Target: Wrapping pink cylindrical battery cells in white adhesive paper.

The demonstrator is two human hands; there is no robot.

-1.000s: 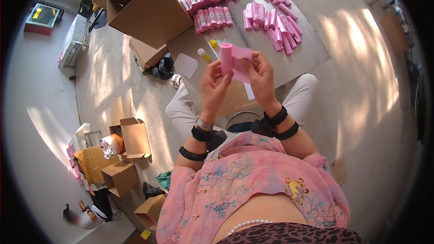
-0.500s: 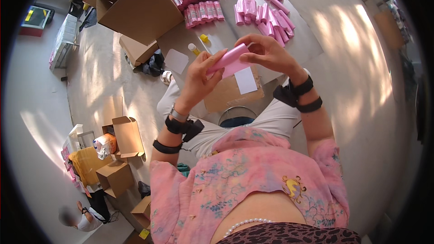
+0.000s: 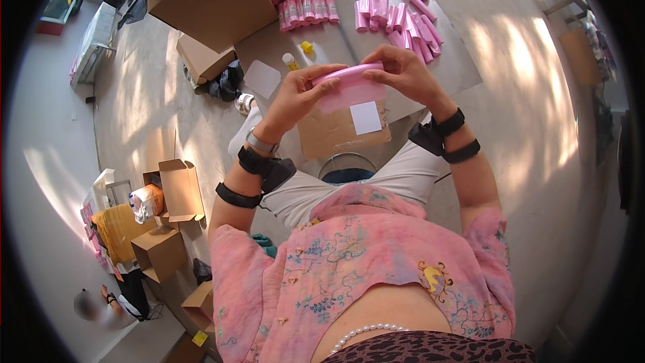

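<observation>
A roll of pink plastic film (image 3: 351, 87) is held level between my two hands, with a loose flap hanging below it. My left hand (image 3: 304, 96) pinches its left end, thumb in front and fingers behind. At the right end my right hand (image 3: 407, 79) grips it between thumb and fingers. Below the roll, a white paper slip (image 3: 365, 117) lies on a flat piece of cardboard (image 3: 326, 131). Beyond my left hand stands a glue stick (image 3: 290, 62), its yellow cap (image 3: 307, 47) lying apart from it.
Labelled pink rolls (image 3: 309, 11) stand in rows at the far side of the table; plain pink rolls (image 3: 416, 33) are heaped to their right. A large open carton (image 3: 208, 7) is at far left, near a pale square sheet (image 3: 263, 78). Another person (image 3: 117, 306) sits at lower left.
The pink roll has turned from slanted to nearly level, and its loose flap now faces me. My left hand has shifted slightly; my right fingers have closed on the roll's right end.
</observation>
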